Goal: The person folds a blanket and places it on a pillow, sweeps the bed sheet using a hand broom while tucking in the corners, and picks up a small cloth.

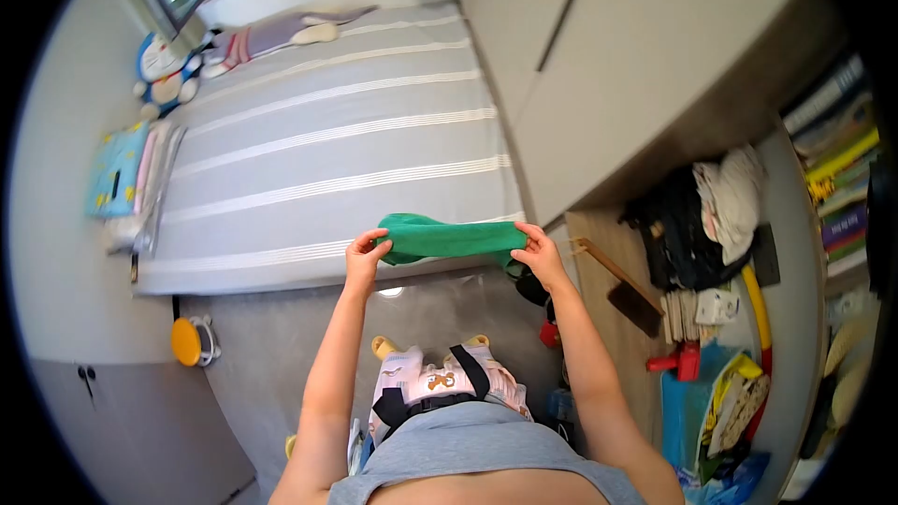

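A green cloth is stretched sideways between my two hands, in front of the near edge of the bed. My left hand pinches its left end between thumb and fingers. At the right end, my right hand grips the cloth the same way, and a darker green part hangs just below it. Both arms reach forward, and the cloth is folded or bunched along its length.
A bed with a striped grey sheet lies ahead, bearing plush toys and folded bedding. An orange-topped stool stands left on the floor. Right are a brush, a black bag and shelves of books.
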### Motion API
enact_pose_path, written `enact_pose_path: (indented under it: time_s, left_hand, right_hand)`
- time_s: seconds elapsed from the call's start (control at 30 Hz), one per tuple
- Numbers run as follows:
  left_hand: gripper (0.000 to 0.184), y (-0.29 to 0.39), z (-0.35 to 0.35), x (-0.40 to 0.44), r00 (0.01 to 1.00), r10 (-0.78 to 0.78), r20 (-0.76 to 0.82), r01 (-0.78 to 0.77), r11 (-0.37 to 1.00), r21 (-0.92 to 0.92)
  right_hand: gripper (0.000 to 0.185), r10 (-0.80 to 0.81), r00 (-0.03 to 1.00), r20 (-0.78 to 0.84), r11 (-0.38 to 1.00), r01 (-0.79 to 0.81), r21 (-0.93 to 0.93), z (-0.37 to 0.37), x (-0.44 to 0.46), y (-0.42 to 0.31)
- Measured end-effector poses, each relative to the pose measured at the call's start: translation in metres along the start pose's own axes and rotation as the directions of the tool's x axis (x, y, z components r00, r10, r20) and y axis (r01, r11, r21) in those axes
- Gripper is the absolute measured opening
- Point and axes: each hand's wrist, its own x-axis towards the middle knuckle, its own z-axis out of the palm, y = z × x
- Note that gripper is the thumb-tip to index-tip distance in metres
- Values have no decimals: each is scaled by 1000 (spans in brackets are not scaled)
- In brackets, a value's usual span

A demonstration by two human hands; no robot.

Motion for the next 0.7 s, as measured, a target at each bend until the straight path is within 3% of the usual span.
enact_pose_path:
  time_s: [0.1, 0.13, 0.23, 0.27, 0.37, 0.4, 0.5, 0.53, 0.6, 0.63, 0.67, 0.7]
  left_hand:
    - [21, 4, -88, -4, 973, 226, -37, -192, 895, 402]
    - [23, 9, -112, -8, 951, 298, -84, -207, 814, 542]
    - [17, 25, -182, -28, 862, 499, -92, -271, 606, 748]
    - [14, 34, -207, -39, 898, 432, -82, -198, 564, 801]
    - [16, 43, -276, -70, 931, 314, -188, -9, 533, 846]
    - [16, 41, -297, -81, 863, 491, -121, -89, 383, 919]
    - [24, 31, -346, -109, 804, 395, -444, -92, 821, 563]
    - [31, 26, -367, -122, 831, 136, -539, -2, 970, 241]
    - [32, 30, -390, -141, 806, 40, -590, -65, 998, -21]
    - [33, 33, -398, -150, 798, -5, -603, -107, 983, -150]
    - [33, 39, -407, -158, 789, -83, -609, -95, 962, -255]
    - [34, 45, -414, -164, 781, -157, -605, -88, 931, -355]
  right_hand:
    - [49, -66, 988, 141, 933, 111, -342, 63, 33, 18]
    - [44, -158, 972, 172, 800, 228, -556, 90, 39, 18]
    - [35, -151, 958, 245, 702, 278, -656, 163, 63, 37]
    - [27, -185, 956, 229, 692, 292, -660, 190, 69, 40]
    - [25, -2, 935, 356, 573, 292, -766, 253, 90, 57]
    - [19, 196, 901, 386, 654, 173, -736, 273, 101, 63]
    - [15, 284, 786, 550, 778, 147, -611, 332, 111, 67]
    - [14, 248, 734, 632, 881, 101, -462, 353, 111, 63]
    - [15, 316, 629, 711, 945, -273, -178, 403, 111, 57]
    - [15, 339, 569, 750, 884, -465, -47, 427, 111, 58]
    - [18, 339, 530, 777, 843, -537, -2, 451, 111, 64]
    - [18, 366, 561, 743, 861, -507, -40, 474, 109, 70]
